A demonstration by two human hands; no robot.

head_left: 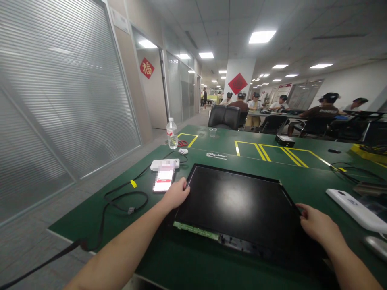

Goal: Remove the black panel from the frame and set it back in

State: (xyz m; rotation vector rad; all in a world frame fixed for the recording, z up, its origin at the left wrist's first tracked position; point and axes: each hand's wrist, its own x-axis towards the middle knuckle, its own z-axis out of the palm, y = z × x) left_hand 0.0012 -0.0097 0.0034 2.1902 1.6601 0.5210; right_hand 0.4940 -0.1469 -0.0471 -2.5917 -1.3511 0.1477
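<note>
A black flat display panel [236,201] lies face up over the green table, its surface reflecting a ceiling light. Along its near edge runs a strip of green circuit board [196,230], exposed. My left hand [177,193] grips the panel's left edge, thumb on top and fingers curled beneath. On the opposite side, my right hand [316,221] is closed on the right edge. The fingers under the panel are hidden. Just left of my left hand lies a phone [163,180] with a lit screen, against a white device [155,164].
A water bottle [172,135], red-handled scissors [182,143], a clear cup [213,132] and a small black box [284,140] stand farther back on the green table [121,213]. A black cable [121,185] loops at left. A white case [356,209] lies right. People sit beyond.
</note>
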